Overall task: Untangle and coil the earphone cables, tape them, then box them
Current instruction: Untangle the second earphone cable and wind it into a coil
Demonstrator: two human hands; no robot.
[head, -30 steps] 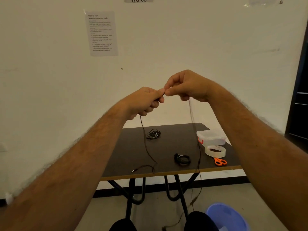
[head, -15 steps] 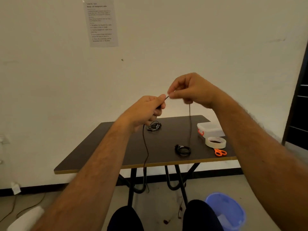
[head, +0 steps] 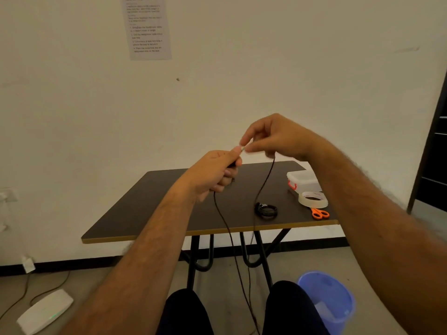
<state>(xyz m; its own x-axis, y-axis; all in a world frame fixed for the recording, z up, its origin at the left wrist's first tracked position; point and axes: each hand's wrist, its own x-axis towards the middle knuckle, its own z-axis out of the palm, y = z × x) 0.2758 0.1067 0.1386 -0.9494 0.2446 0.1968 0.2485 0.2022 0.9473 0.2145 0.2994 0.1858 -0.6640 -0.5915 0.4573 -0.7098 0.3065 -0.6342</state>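
A thin black earphone cable (head: pixel 262 187) is held up in front of me above the dark table (head: pixel 169 213). My left hand (head: pixel 215 174) grips one part of it in curled fingers, and my right hand (head: pixel 273 139) pinches it just beside the left thumb. Two strands hang down past the table's front edge toward the floor. A coiled black earphone (head: pixel 266 210) lies on the table near the front. The clear lidded box (head: pixel 303 181) with a red latch, a tape roll (head: pixel 312 199) and orange scissors (head: pixel 319 213) sit at the table's right side.
A blue bucket (head: pixel 326 298) stands on the floor at the right, beside my knees. A white device (head: pixel 44 310) with cords lies on the floor at the left. A paper sheet (head: pixel 146 27) hangs on the wall. A dark doorway is at the far right.
The view has tilted down and both hands have come lower, still close together on the cable. The second earphone bundle on the table is now hidden behind my left hand.
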